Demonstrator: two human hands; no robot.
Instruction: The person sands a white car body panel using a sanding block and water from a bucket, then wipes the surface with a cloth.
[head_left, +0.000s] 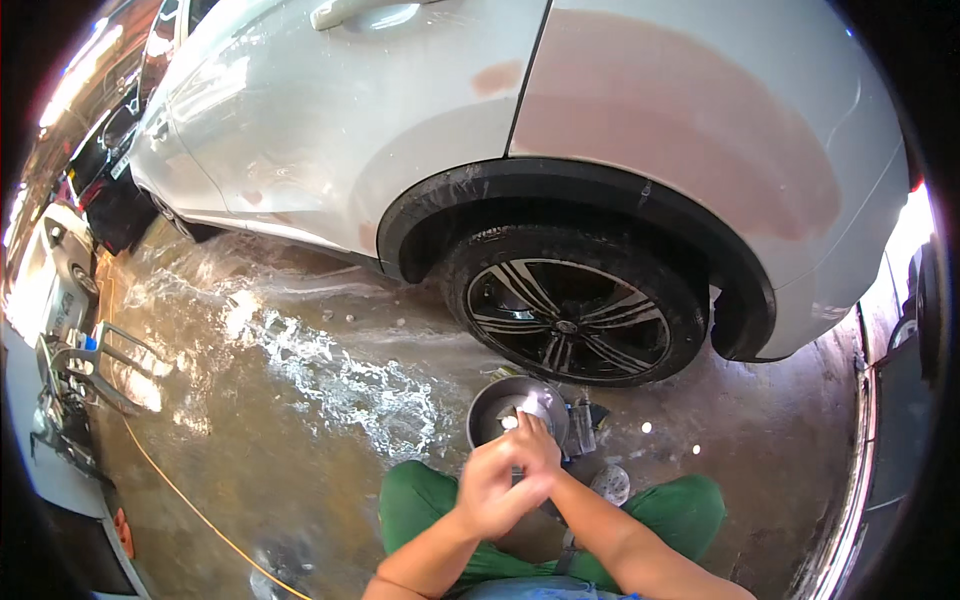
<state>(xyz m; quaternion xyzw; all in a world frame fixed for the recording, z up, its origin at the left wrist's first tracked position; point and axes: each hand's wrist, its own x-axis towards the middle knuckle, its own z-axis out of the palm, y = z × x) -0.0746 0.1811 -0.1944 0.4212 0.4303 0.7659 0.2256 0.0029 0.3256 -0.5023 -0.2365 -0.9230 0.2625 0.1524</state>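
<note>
My left hand (496, 480) crosses over my right hand (536, 441) above a round grey basin (475, 420) on the wet floor. The left fingers are partly curled, with the thumb towards my right wrist. My right fingers reach over the basin's opening, where a small light spot shows. Whether either hand holds anything is hidden by the overlap. A clear, flat-sided plastic object (582, 430) and a dark sheet (598, 415) lie just right of the basin. Closer to my knee sits a round, translucent item (611, 484).
Ahead stands a white car (315, 142) with reddish-brown patches (667, 120) on its bodywork. Its rear wheel (570, 322) is just beyond the basin. An orange-yellow hose or cord (187, 504) crosses the floor at left, near a grey chair (105, 367) and orange footwear (124, 532).
</note>
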